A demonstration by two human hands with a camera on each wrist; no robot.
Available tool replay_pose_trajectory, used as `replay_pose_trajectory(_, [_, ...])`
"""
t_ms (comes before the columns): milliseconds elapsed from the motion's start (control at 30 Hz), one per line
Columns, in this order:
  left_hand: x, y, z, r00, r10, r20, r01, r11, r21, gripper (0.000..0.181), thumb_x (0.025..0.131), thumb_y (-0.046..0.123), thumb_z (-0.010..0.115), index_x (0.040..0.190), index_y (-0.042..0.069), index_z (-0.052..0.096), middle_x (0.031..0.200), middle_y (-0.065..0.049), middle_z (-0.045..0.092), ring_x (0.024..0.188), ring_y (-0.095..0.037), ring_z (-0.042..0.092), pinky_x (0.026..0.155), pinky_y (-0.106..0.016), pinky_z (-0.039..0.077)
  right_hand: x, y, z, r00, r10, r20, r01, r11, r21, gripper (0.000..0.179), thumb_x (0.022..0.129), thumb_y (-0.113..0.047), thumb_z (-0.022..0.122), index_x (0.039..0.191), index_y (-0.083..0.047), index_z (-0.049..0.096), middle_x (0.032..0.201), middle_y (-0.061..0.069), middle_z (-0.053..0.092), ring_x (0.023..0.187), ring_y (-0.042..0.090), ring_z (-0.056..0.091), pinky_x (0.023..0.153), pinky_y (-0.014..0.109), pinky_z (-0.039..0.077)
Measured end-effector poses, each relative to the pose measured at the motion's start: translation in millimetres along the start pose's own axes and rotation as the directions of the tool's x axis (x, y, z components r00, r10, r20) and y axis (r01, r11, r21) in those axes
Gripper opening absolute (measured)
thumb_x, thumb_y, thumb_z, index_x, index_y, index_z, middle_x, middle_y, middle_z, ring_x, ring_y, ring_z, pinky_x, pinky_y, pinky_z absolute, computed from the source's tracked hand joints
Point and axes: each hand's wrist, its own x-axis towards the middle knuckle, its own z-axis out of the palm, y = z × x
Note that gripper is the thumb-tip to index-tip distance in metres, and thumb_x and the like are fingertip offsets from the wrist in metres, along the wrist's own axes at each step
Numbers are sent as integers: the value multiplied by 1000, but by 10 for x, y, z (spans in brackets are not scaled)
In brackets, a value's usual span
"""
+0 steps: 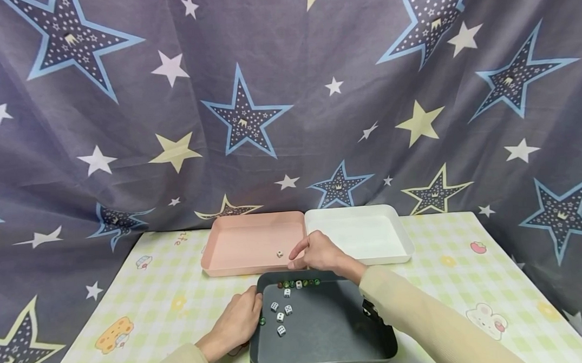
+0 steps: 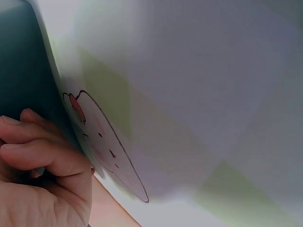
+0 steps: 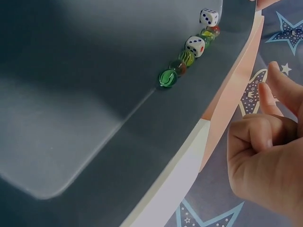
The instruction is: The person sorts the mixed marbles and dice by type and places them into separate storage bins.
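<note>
A dark grey tray (image 1: 336, 331) holds several white dice (image 1: 280, 330) and a row of glass marbles (image 1: 305, 283) along its far side; one green marble (image 1: 262, 321) lies by its left wall. My left hand (image 1: 237, 318) grips the tray's left rim, and curled fingers (image 2: 33, 153) show against its side in the left wrist view. Over the near right corner of the pink tray (image 1: 254, 232) is my right hand (image 1: 319, 251), thumb and index finger apart with nothing seen between them. A single die (image 1: 279, 254) is in the pink tray, just left of those fingertips.
A white tray (image 1: 356, 233) stands beside the pink one, behind the dark tray. All three are on a checked tablecloth (image 1: 446, 272) with cartoon prints. A grey curtain (image 1: 288, 127) with stars hangs behind the table.
</note>
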Motion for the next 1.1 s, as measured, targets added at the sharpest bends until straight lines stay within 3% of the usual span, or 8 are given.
replay_pose_trajectory(267, [11, 0, 16, 1000, -1, 5, 1, 1000, 1, 26, 112, 10, 41, 113, -6, 62, 66, -2, 52, 51, -13, 57, 41, -29, 48, -76, -16, 6, 999, -39, 30, 39, 999, -5, 12, 83, -14, 92, 91, -9, 84, 92, 0, 76, 80, 14, 57, 69, 27, 48])
replay_pose_trajectory(467, [7, -1, 5, 1000, -5, 6, 5, 1000, 10, 26, 112, 10, 41, 112, -6, 62, 66, -3, 52, 53, -13, 57, 42, -29, 47, -110, 0, 44, 995, -84, 62, 85, 996, -15, 14, 82, -13, 92, 91, -7, 83, 92, -2, 76, 78, 12, 59, 64, 25, 49])
replay_pose_trajectory(633, [4, 1, 0, 1000, 0, 9, 0, 1000, 6, 27, 112, 10, 40, 113, -6, 62, 65, -2, 52, 50, -13, 57, 41, -29, 47, -136, 0, 65, 993, -87, 79, 88, 996, -8, 16, 81, -11, 93, 91, -4, 83, 94, -3, 77, 89, 8, 68, 74, 25, 57])
replay_pose_trajectory(900, [1, -6, 0, 1000, -5, 10, 5, 1000, 7, 26, 112, 10, 41, 110, -4, 62, 66, -2, 52, 54, -13, 58, 44, -28, 48, -205, 13, 113, 990, -104, 96, 109, 992, -58, 14, 79, -14, 95, 84, -11, 83, 86, -6, 77, 96, 9, 68, 88, 33, 58])
replay_pose_trajectory(1000, [-4, -3, -4, 1000, 5, 5, -5, 1000, 3, 26, 112, 10, 41, 110, -4, 63, 66, -2, 53, 56, -12, 58, 46, -28, 49, -233, 27, 141, 986, -119, 114, 127, 989, -69, 13, 78, -14, 95, 84, -12, 83, 69, -4, 72, 79, 6, 61, 71, 27, 52])
replay_pose_trajectory(1100, [1, -4, -9, 1000, 8, 0, -8, 1000, 7, 25, 112, 10, 42, 109, -4, 63, 67, -2, 53, 56, -12, 58, 46, -28, 48, -251, 32, 169, 983, -131, 126, 142, 987, -80, 13, 78, -13, 95, 83, -12, 83, 58, -2, 63, 65, 7, 48, 57, 25, 37])
